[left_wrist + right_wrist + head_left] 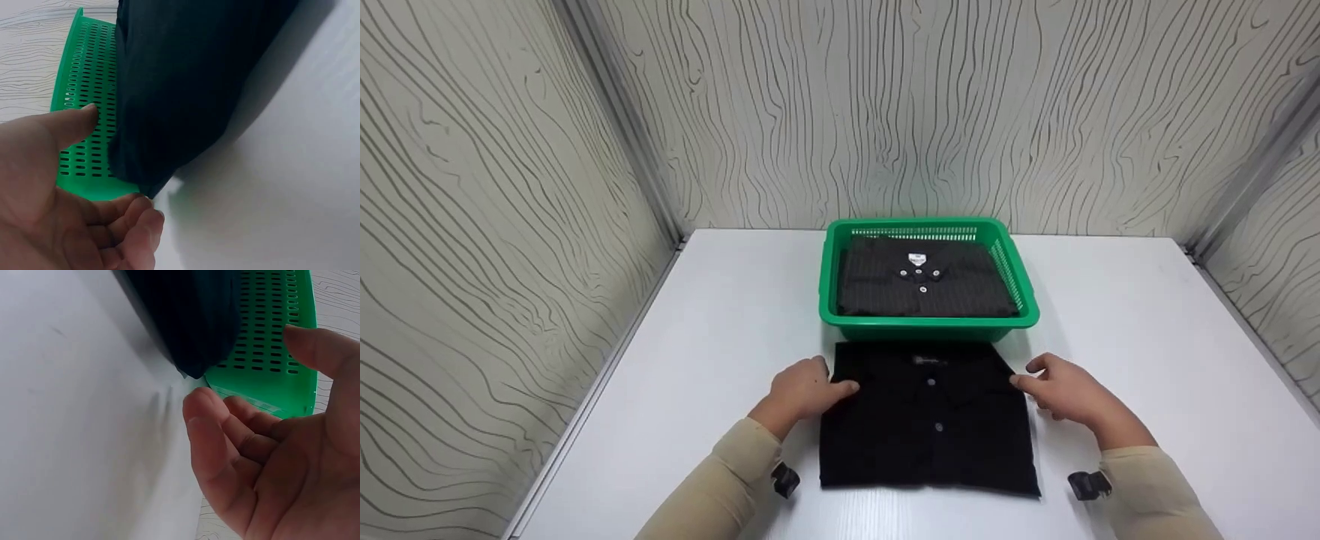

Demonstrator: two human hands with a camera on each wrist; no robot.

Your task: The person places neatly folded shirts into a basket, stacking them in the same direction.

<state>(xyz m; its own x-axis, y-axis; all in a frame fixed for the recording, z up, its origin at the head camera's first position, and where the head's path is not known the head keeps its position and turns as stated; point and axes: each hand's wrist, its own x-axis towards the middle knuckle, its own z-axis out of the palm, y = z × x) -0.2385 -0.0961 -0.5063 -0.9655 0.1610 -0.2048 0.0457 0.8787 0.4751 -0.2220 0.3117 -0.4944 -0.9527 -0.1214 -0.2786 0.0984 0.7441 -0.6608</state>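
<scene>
A folded black shirt [885, 435] lies flat on the white table, with two buttons down its front and a label at the collar. At its left edge is my left hand [808, 390], thumb apart from the fingers; in the left wrist view the fingertips [149, 219] are at a corner of the dark cloth. My right hand [1069, 390] is beside the shirt's right edge, its thumb near the upper right side. In the right wrist view its fingers [205, 405] are loosely bent, below the cloth and apart from it, with nothing between them and the thumb.
Just behind the shirt stands a green plastic basket [930, 322] with perforated walls. Inside it lies a folded dark striped shirt [877, 289] with light buttons and a white label. Wood-grain patterned panels [840, 112] rise behind and beside the white table [720, 300].
</scene>
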